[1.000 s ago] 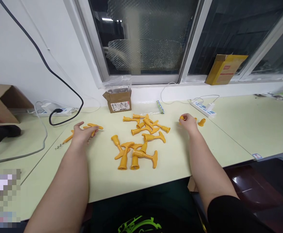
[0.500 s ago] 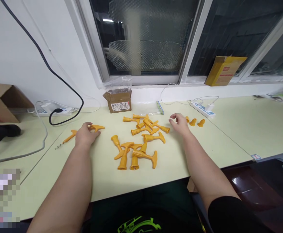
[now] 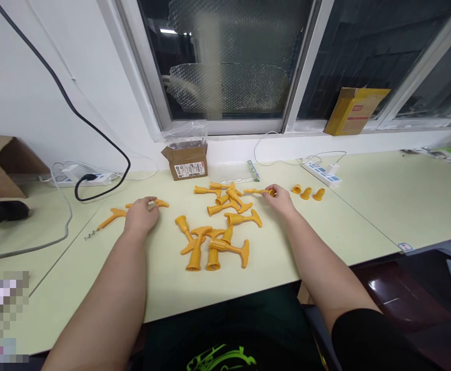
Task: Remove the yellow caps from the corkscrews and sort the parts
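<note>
The person's two hands are well apart over a smooth, pale yellow-green bench (image 3: 380, 201). Toward its back edge, right of the middle, the right hand (image 3: 281, 201) is closed on the flared end of a glossy yellow plastic corkscrew (image 3: 254, 191), whose slimmer part points left. Nearer the bench's left end, the left hand (image 3: 142, 214) arches over a yellow T-shaped handle (image 3: 162, 203), one rounded arm of which sticks out beyond the fingers; whether they grip it cannot be told. Just left of that hand lies a bare corkscrew (image 3: 109, 220) with a straight yellow shank and a thin, shiny metal spiral aimed at the front left corner. Between the hands, two loose clusters of similar pieces lie crisscrossed: the rear cluster (image 3: 233, 195) toward the back edge, the front cluster (image 3: 225, 246) nearer the front edge, with ribbed, bell-mouthed sleeves and smooth, curved crossbars. Right of the right hand, three short, hollow yellow caps (image 3: 306, 194) sit in a row, apart from one another. Along the back edge stand a brown cardboard box (image 3: 188, 161) with crinkled clear film at its top, and beside it a flat, transparent plastic bag (image 3: 231, 172) with a patterned strip.
</note>
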`<state>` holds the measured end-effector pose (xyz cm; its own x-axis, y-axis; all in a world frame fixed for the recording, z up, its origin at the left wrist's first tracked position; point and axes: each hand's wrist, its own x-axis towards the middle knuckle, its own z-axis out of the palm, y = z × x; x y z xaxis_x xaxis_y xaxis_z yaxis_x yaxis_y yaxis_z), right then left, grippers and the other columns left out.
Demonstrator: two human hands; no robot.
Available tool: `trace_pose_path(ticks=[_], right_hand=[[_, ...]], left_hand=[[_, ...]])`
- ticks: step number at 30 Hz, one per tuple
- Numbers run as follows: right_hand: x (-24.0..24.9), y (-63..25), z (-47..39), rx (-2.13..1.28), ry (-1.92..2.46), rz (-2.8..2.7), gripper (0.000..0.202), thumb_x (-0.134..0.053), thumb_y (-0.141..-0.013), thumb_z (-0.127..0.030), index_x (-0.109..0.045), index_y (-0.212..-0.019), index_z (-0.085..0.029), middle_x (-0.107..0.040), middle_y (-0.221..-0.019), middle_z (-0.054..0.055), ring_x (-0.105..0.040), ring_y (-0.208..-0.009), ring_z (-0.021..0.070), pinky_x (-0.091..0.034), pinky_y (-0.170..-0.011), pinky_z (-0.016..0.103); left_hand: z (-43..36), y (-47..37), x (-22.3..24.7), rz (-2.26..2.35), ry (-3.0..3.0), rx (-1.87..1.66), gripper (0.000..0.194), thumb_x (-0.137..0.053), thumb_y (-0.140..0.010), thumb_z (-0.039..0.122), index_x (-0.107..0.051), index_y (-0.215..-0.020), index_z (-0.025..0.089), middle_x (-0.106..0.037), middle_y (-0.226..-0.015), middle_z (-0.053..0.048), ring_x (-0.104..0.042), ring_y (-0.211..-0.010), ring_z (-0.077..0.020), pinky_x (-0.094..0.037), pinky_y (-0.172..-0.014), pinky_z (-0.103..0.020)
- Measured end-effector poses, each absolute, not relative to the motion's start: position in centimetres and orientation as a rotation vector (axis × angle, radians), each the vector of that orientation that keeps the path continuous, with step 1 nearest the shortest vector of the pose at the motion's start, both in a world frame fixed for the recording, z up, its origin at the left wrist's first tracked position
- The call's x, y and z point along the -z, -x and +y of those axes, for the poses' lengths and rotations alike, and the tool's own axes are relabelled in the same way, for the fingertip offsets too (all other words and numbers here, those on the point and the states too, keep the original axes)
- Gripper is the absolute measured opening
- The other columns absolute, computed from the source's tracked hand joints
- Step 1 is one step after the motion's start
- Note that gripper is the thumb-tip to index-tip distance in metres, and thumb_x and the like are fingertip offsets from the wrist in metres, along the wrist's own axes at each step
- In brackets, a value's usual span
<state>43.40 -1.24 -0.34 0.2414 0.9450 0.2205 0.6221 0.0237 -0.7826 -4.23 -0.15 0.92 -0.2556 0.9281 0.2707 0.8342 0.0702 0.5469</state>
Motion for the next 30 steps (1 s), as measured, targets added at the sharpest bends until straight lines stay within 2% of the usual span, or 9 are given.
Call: trace_pose_path(ticks=[5, 9, 14, 18, 22, 25, 26, 28, 30], right_hand=[[-0.8, -41.0, -1.8, -0.975, 1.284, -1.139, 0.039, -0.072, -0.079, -0.056, -0.060, -0.086, -0.020, -0.062, -0.066, 0.000, -0.058, -0.055, 0.0142, -0.050, -0.051, 0.026], [-1.1, -37.2, -3.2, -1.362, 1.076, -1.130, 0.045, -0.080, -0.073, -0.057, -0.055, -0.079, -0.021, -0.061, -0.061, -0.003, -0.055, -0.047, 0.0105, -0.045, -0.042, 0.021], [-2.0, -34.3, -4.9, -1.665, 1.047, -1.040, 0.034, -0.074, -0.084, -0.050, -0.060, -0.089, -0.019, -0.058, -0.057, -0.005, -0.050, -0.041, 0.0077, -0.040, -0.037, 0.017], [-2.4, -34.8, -5.0, -1.804, 1.096, -0.998, 0.028, -0.068, -0.092, -0.046, -0.064, -0.097, -0.018, -0.055, -0.057, -0.005, -0.047, -0.041, 0.0060, -0.036, -0.036, 0.015], [-2.1, -35.2, -4.8, -1.826, 1.102, -1.077, 0.033, -0.073, -0.088, -0.049, -0.061, -0.093, -0.019, -0.056, -0.060, -0.005, -0.048, -0.044, 0.0066, -0.034, -0.038, 0.016], [-1.5, -34.8, -5.1, -1.718, 1.005, -1.274, 0.042, -0.080, -0.079, -0.054, -0.055, -0.089, -0.021, -0.059, -0.065, -0.003, -0.053, -0.052, 0.0098, -0.041, -0.046, 0.020], [-1.4, -34.7, -5.2, -1.627, 0.952, -1.371, 0.044, -0.082, -0.076, -0.053, -0.054, -0.089, -0.022, -0.062, -0.070, -0.002, -0.055, -0.057, 0.0111, -0.044, -0.051, 0.022], [-1.0, -34.3, -5.4, -1.409, 0.856, -1.552, 0.044, -0.084, -0.076, -0.051, -0.055, -0.093, -0.023, -0.063, -0.082, -0.001, -0.058, -0.067, 0.0132, -0.048, -0.060, 0.025], [-0.7, -34.1, -5.4, -1.252, 0.816, -1.654, 0.041, -0.081, -0.079, -0.050, -0.055, -0.097, -0.024, -0.062, -0.089, 0.000, -0.057, -0.073, 0.0142, -0.047, -0.065, 0.026]], left_hand=[[-2.2, -0.7, -2.5, 1.722, -2.102, -1.320, 0.034, -0.062, -0.085, 0.028, -0.067, -0.118, 0.021, -0.068, -0.117, -0.011, -0.064, -0.110, -0.0294, -0.051, -0.100, -0.044], [-4.9, -6.3, -3.7, 1.158, -2.392, -1.197, 0.048, -0.072, -0.084, 0.033, -0.063, -0.131, 0.027, -0.058, -0.137, -0.010, -0.056, -0.129, -0.0286, -0.046, -0.111, -0.044], [-6.4, -9.4, -3.6, 0.938, -2.567, -1.068, 0.039, -0.065, -0.091, 0.026, -0.067, -0.130, 0.032, -0.045, -0.155, -0.007, -0.045, -0.143, -0.0288, -0.041, -0.118, -0.045], [-6.1, -9.1, -3.5, 0.908, -2.651, -1.122, 0.038, -0.064, -0.094, 0.028, -0.067, -0.132, 0.031, -0.049, -0.154, -0.007, -0.048, -0.141, -0.0270, -0.041, -0.119, -0.047], [-6.2, -8.8, -3.8, 0.891, -2.618, -1.148, 0.037, -0.071, -0.090, 0.037, -0.069, -0.125, 0.025, -0.061, -0.142, -0.010, -0.056, -0.133, -0.0268, -0.045, -0.114, -0.044], [-6.5, -9.1, -3.7, 1.070, -2.357, -1.185, 0.031, -0.072, -0.088, 0.044, -0.070, -0.110, 0.022, -0.074, -0.107, -0.008, -0.070, -0.101, -0.0227, -0.057, -0.089, -0.036], [-6.5, -9.3, -3.6, 1.158, -2.188, -1.219, 0.030, -0.069, -0.090, 0.046, -0.067, -0.106, 0.022, -0.073, -0.087, -0.004, -0.070, -0.082, -0.0193, -0.057, -0.074, -0.031], [-6.3, -9.5, -3.3, 1.275, -1.806, -1.275, 0.029, -0.061, -0.094, 0.049, -0.061, -0.104, 0.022, -0.058, -0.059, 0.004, -0.057, -0.052, -0.0133, -0.047, -0.052, -0.023], [-6.0, -9.6, -3.0, 1.265, -1.552, -1.290, 0.030, -0.060, -0.094, 0.050, -0.057, -0.103, 0.021, -0.049, -0.052, 0.008, -0.048, -0.045, -0.0102, -0.041, -0.047, -0.020]])
